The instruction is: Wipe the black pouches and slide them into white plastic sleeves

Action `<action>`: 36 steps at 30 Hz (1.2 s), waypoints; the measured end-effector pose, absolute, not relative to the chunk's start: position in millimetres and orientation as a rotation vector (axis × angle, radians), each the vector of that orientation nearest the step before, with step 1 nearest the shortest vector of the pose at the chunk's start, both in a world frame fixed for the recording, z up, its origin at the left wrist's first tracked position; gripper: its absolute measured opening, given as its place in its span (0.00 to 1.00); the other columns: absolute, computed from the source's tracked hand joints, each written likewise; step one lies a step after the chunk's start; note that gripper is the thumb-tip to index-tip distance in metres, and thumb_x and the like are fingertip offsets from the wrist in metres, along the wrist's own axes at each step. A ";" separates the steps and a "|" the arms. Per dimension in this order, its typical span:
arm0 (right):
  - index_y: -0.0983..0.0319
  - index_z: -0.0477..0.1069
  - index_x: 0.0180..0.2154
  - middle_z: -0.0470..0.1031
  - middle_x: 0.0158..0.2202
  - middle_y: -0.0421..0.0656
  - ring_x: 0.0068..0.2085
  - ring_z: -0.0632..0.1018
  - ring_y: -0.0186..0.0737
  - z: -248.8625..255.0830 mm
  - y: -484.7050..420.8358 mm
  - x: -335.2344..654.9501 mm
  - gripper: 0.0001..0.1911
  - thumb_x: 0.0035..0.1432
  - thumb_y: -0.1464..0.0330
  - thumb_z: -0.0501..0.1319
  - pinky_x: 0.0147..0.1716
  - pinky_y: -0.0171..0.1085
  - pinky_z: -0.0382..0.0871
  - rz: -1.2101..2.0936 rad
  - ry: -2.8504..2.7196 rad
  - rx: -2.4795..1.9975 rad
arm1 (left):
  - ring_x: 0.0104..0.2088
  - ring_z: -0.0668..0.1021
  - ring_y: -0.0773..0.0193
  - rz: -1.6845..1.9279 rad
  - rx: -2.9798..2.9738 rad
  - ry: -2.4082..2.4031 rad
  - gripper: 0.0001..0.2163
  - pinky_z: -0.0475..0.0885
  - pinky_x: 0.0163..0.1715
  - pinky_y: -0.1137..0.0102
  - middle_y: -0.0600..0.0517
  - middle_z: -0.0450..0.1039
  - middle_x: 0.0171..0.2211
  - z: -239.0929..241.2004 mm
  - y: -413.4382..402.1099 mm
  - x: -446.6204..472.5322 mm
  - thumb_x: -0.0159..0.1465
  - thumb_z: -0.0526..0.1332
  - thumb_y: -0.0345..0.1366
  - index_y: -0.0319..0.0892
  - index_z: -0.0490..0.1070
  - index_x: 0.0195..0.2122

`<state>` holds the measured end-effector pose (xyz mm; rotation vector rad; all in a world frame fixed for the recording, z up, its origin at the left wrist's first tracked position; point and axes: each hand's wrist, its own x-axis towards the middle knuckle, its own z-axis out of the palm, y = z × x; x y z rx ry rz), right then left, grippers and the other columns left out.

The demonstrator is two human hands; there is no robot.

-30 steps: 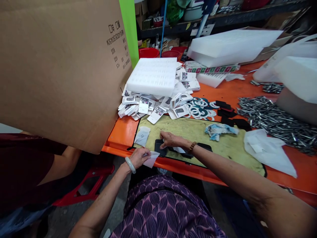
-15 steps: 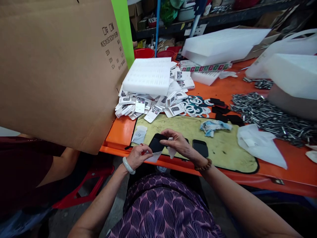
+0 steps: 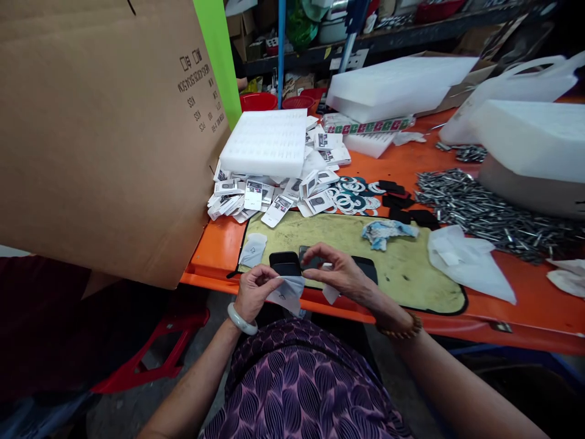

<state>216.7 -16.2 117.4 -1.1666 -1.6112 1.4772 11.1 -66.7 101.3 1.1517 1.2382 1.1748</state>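
Pinching a bag [image 3: 289, 296] at a case's [image 3: 284, 261] edge with the left hand [image 3: 256, 292]; curving the right hand [image 3: 340, 274] nearby, spread.

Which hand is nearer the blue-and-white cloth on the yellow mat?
Right. The right hand is left of the cloth, toward the body; the left hand is farther left, pinching a white pouch.

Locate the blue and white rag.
In the head view, the rag lies right of centre on the yellow mat, beyond the right hand and left of the white plastic.
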 end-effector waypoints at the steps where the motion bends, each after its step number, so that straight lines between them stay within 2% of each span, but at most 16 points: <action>1: 0.59 0.71 0.33 0.72 0.31 0.39 0.22 0.64 0.29 117.4 -20.2 218.8 0.16 0.45 0.58 0.69 0.20 0.33 0.57 1.490 -1.587 -1.187 | 0.22 0.66 0.72 1.209 1.141 1.236 0.12 0.61 0.23 0.75 0.56 0.67 0.21 104.3 -66.2 11.9 0.52 0.69 0.42 0.39 0.72 0.25; 4: 0.59 0.70 0.31 0.70 0.30 0.39 0.22 0.62 0.29 117.3 -30.0 219.7 0.16 0.46 0.56 0.69 0.20 0.33 0.55 1.487 -1.547 -1.160 | 0.22 0.66 0.72 1.262 1.148 1.232 0.12 0.62 0.22 0.75 0.56 0.67 0.21 111.4 -65.2 14.8 0.51 0.70 0.43 0.39 0.72 0.24; 9: 0.61 0.68 0.25 0.68 0.31 0.41 0.33 0.69 0.36 122.8 -34.3 214.3 0.16 0.52 0.55 0.66 0.32 0.35 0.63 1.441 -1.623 -0.986 | 0.22 0.65 0.73 1.264 1.209 1.216 0.10 0.62 0.22 0.75 0.56 0.66 0.21 112.2 -67.6 17.4 0.53 0.69 0.40 0.39 0.72 0.25; 12: 0.60 0.65 0.24 0.66 0.31 0.41 0.34 0.68 0.36 128.7 -34.7 214.6 0.18 0.52 0.55 0.65 0.33 0.34 0.64 1.480 -1.618 -0.959 | 0.23 0.67 0.72 1.240 1.240 1.187 0.09 0.63 0.24 0.75 0.55 0.67 0.22 112.4 -69.9 16.2 0.53 0.69 0.39 0.39 0.73 0.25; 14: 0.61 0.64 0.25 0.66 0.34 0.41 0.33 0.67 0.34 132.0 -36.0 215.7 0.19 0.52 0.54 0.65 0.31 0.33 0.64 1.540 -1.556 -0.956 | 0.28 0.72 0.69 1.238 1.272 1.172 0.08 0.66 0.28 0.74 0.53 0.70 0.26 115.2 -71.2 15.7 0.53 0.69 0.37 0.40 0.73 0.25; 17: 0.61 0.64 0.27 0.67 0.38 0.43 0.31 0.67 0.33 133.4 -38.1 216.2 0.19 0.52 0.53 0.65 0.28 0.33 0.63 1.625 -1.473 -0.963 | 0.37 0.76 0.63 1.253 1.289 1.129 0.08 0.70 0.36 0.70 0.47 0.75 0.37 121.5 -71.9 17.5 0.54 0.69 0.37 0.40 0.72 0.25; 19: 0.60 0.64 0.28 0.68 0.38 0.43 0.31 0.68 0.33 130.9 -38.5 215.0 0.19 0.52 0.52 0.65 0.28 0.33 0.64 1.641 -1.457 -0.952 | 0.36 0.77 0.63 1.260 1.269 1.110 0.09 0.71 0.36 0.69 0.46 0.76 0.40 124.1 -71.2 19.7 0.55 0.68 0.39 0.40 0.71 0.25; 24: 0.60 0.65 0.30 0.71 0.36 0.42 0.33 0.71 0.36 117.6 -37.1 208.2 0.17 0.54 0.53 0.63 0.32 0.34 0.66 1.507 -1.438 -1.050 | 0.30 0.75 0.67 1.263 1.172 1.196 0.10 0.70 0.30 0.72 0.48 0.76 0.34 118.6 -64.3 23.6 0.55 0.67 0.39 0.39 0.71 0.25; 28: 0.58 0.68 0.37 0.73 0.36 0.40 0.29 0.70 0.34 106.4 -37.1 200.6 0.16 0.51 0.57 0.66 0.28 0.33 0.64 1.470 -1.569 -1.132 | 0.33 0.75 0.66 1.288 1.049 1.197 0.11 0.70 0.36 0.71 0.50 0.75 0.32 108.0 -54.2 22.2 0.52 0.68 0.40 0.39 0.70 0.25; 31: 0.60 0.71 0.31 0.72 0.29 0.40 0.30 0.70 0.35 93.8 -34.2 192.2 0.13 0.52 0.56 0.64 0.28 0.34 0.65 1.485 -1.601 -1.134 | 0.35 0.75 0.67 1.297 0.943 1.210 0.13 0.70 0.38 0.71 0.50 0.75 0.34 96.5 -48.7 20.2 0.50 0.69 0.42 0.39 0.69 0.26; 34: 0.61 0.72 0.29 0.72 0.26 0.40 0.28 0.71 0.36 75.3 -26.2 181.4 0.17 0.49 0.53 0.65 0.27 0.34 0.66 1.546 -1.410 -1.174 | 0.30 0.74 0.69 1.241 0.761 1.262 0.21 0.69 0.31 0.73 0.53 0.73 0.33 77.3 -48.9 19.0 0.46 0.71 0.46 0.41 0.68 0.35; 36: 0.62 0.72 0.31 0.73 0.26 0.40 0.26 0.70 0.35 62.0 -19.5 174.9 0.20 0.46 0.52 0.66 0.26 0.35 0.66 1.645 -1.261 -1.191 | 0.25 0.71 0.71 1.140 0.701 1.277 0.26 0.67 0.26 0.74 0.56 0.71 0.29 61.1 -50.5 18.9 0.45 0.71 0.50 0.41 0.67 0.39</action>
